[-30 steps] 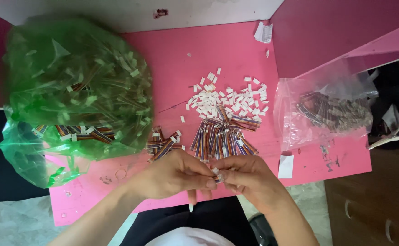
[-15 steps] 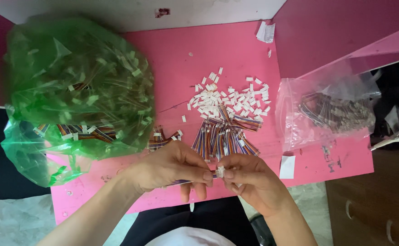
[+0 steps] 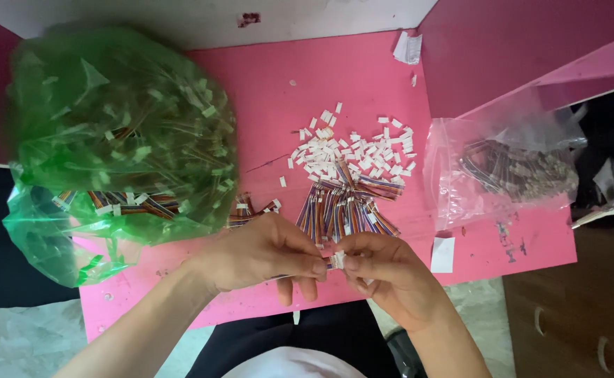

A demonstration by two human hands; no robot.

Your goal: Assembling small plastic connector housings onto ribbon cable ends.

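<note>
My left hand [image 3: 265, 253] and my right hand [image 3: 384, 273] meet at the near edge of a pink table [image 3: 363, 77]. Between their fingertips they pinch a small white connector [image 3: 336, 260] on a short multicoloured ribbon cable, most of which is hidden under my left palm. Just beyond the hands lies a fan of similar striped ribbon cables [image 3: 345, 210]. Further back is a scatter of several small white connector housings [image 3: 352, 150].
A big green plastic bag [image 3: 118, 140] full of cables and white connectors fills the table's left side. A clear bag [image 3: 510, 168] of dark cables lies at the right. A few loose cables [image 3: 251, 210] sit by the green bag. White paper scraps [image 3: 443, 253] lie near the edges.
Both hands have stayed at the near table edge, with the fingertips shifting slightly around the connector. The piles and bags have not moved.
</note>
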